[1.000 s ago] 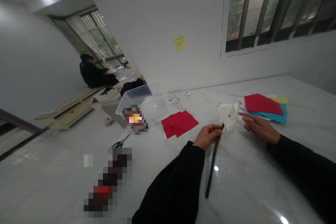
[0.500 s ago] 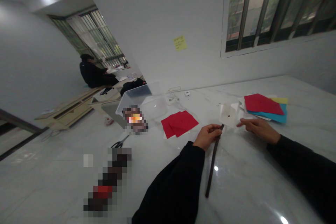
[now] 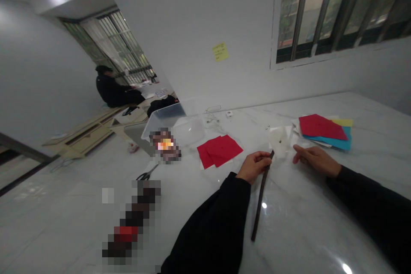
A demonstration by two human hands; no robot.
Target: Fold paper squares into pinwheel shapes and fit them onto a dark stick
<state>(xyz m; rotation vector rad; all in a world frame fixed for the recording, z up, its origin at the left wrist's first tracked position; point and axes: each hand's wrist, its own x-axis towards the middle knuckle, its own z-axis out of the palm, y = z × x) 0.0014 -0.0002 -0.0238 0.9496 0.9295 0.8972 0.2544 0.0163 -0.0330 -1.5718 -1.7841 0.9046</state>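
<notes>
My left hand is closed, thumb and fingers pinching a thin dark brown stick near its upper end. The stick slants down toward me over the tabletop. At its top sits a white paper piece, pinwheel-like, with a small dark dot at its centre; its outline is blurred. My right hand is just right of the paper, apart from it. Its index finger stretches toward the paper, the other fingers are partly bent, and nothing shows in it.
Red paper squares lie left of my left hand. A stack of red, blue, yellow and white paper is behind my right hand. Scissors, a clear plastic bin and blurred-out objects are leftward. Another person sits far left.
The white paper's outline has changed from squarish to rounder and more smeared. My right hand has shifted slightly rightward and its fingers have bent a little. My left hand stays on the stick.
</notes>
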